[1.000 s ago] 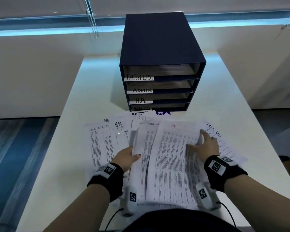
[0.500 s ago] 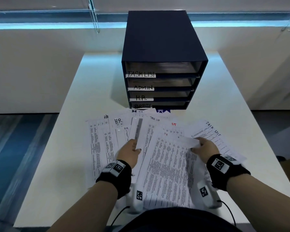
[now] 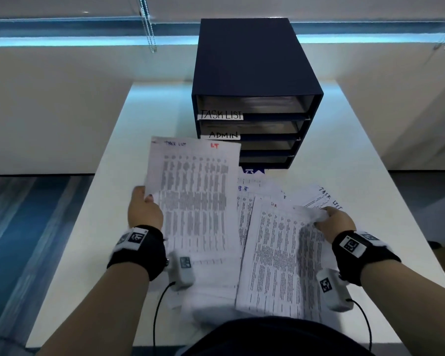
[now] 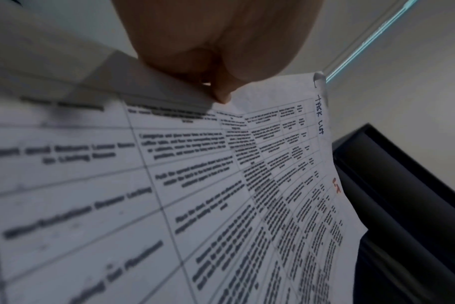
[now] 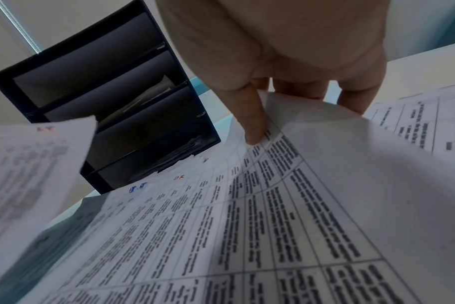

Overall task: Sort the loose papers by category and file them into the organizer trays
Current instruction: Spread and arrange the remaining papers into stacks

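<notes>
My left hand (image 3: 145,207) pinches the left edge of a printed sheet (image 3: 194,194) headed "TASK LIST" with a red mark, and holds it raised and tilted in front of the organizer. In the left wrist view the thumb (image 4: 221,90) presses that sheet (image 4: 221,195) near its top. My right hand (image 3: 332,220) grips the curled upper right corner of another printed sheet (image 3: 280,255), which lies over the pile (image 3: 252,191) of loose papers. The dark blue organizer (image 3: 254,73) stands behind, with trays labelled "TASK LIST" (image 3: 220,114) and "ADMIN" (image 3: 222,135). The lower labels are hidden by the raised sheet.
The white table (image 3: 357,150) runs back to a wall; bare surface lies left and right of the organizer. A sheet headed "TASK LIST" (image 3: 326,199) sticks out at the right of the pile. Blind cords (image 3: 147,24) hang at the back. Blue carpet (image 3: 23,227) is at left.
My left hand has lifted the "TASK LIST" sheet off the pile, up and to the left. My right hand has stayed on the right side and now grips the corner of the sheet beneath.
</notes>
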